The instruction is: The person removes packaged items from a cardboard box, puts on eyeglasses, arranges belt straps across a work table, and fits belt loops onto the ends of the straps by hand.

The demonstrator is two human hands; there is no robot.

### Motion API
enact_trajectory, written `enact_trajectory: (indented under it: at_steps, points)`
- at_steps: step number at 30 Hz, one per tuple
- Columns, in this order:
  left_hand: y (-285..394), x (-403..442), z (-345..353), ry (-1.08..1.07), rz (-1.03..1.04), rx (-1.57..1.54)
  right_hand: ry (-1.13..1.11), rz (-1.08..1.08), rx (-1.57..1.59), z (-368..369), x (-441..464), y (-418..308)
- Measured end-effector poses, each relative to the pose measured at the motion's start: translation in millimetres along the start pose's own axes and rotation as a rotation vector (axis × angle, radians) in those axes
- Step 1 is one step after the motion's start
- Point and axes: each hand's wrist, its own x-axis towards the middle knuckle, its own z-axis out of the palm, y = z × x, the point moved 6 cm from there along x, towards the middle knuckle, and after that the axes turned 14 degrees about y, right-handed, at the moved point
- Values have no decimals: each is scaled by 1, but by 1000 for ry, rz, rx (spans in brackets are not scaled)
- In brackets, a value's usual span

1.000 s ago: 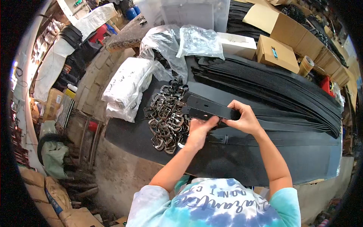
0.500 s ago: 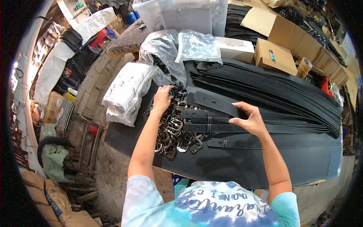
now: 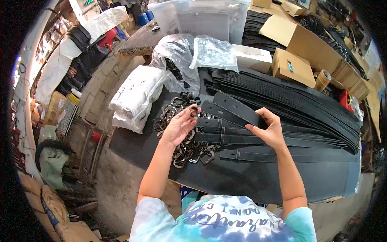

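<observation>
Between the fingertips of my left hand (image 3: 180, 127) is a small dark belt loop (image 3: 194, 111), held over the buckle pile. My right hand (image 3: 267, 124) pinches a black belt strap (image 3: 238, 107) with pale edge stitching and slots near its end. A second strap end lies close along it; I cannot tell whether it is gripped too. Shiny metal buckles (image 3: 179, 157) lie heaped under and around my left hand. More dark loops (image 3: 188, 97) sit at the pile's far side. Below my right hand, several straps with loops on them (image 3: 211, 138) lie side by side.
A thick stack of black straps (image 3: 282, 101) spreads across the table's right. White wrapped bundles (image 3: 135, 97), a clear plastic bag (image 3: 213, 52) and a small carton (image 3: 294, 66) with a cutter on it line the far side. A clear bin (image 3: 197, 22) stands behind.
My left hand has come back from the far side of the buckle pile, toward the strap end, with a belt loop in its fingers. The strap ends in my right hand have fanned apart.
</observation>
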Motion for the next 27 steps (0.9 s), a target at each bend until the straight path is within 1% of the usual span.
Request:
enact_trajectory:
  at_steps: [3, 5, 6, 7, 9, 10, 13, 14, 16, 17, 18, 20, 22, 24, 25, 26, 27]
  points:
    - [-7, -7, 5, -66, -14, -1, 9, -33, -80, 2, -1, -3]
    - [-6, -15, 15, -7, 67, 95, -3, -6, -64, 3, -2, -3]
    - [-7, -16, 18, -6, 64, 92, -12, 20, -43, 3, -3, -2]
    - [-6, -18, 23, -25, 106, 103, -14, 26, -46, 4, -4, -1]
    - [-5, -19, 24, -70, 156, 115, -1, -69, -79, 7, -4, -5]
    - [-5, -21, 25, -66, 160, 116, -5, -72, -76, 8, -4, -4]
    - [0, -25, 29, 33, 217, 77, -36, -98, -150, 9, -6, -5]
    - [0, -27, 30, 33, 213, 79, -34, -106, -174, 10, -7, -8]
    - [3, -29, 30, 76, 276, 121, -23, -109, -203, 8, -7, -13]
    - [1, -26, 22, 125, 251, 125, -35, -96, -192, 8, -7, -14]
    - [-3, -25, 21, 128, 243, 127, -49, -82, -180, 8, -8, -14]
    - [-6, -25, 25, 95, 310, 162, -78, -75, -166, 11, -8, -16]
    - [-19, -32, 43, 132, 235, 71, -113, -6, -184, 15, -9, -6]
    - [-39, -34, 44, 153, 124, -42, -115, 3, -175, 19, -11, -2]
    - [-49, -36, 42, 223, 108, -49, -114, 2, -165, 20, -12, -1]
    - [-62, -33, 39, 200, 73, -49, -118, 5, -166, 20, -13, 4]
    - [-68, -39, 44, 226, 92, -62, -113, -14, -169, 20, -15, 8]
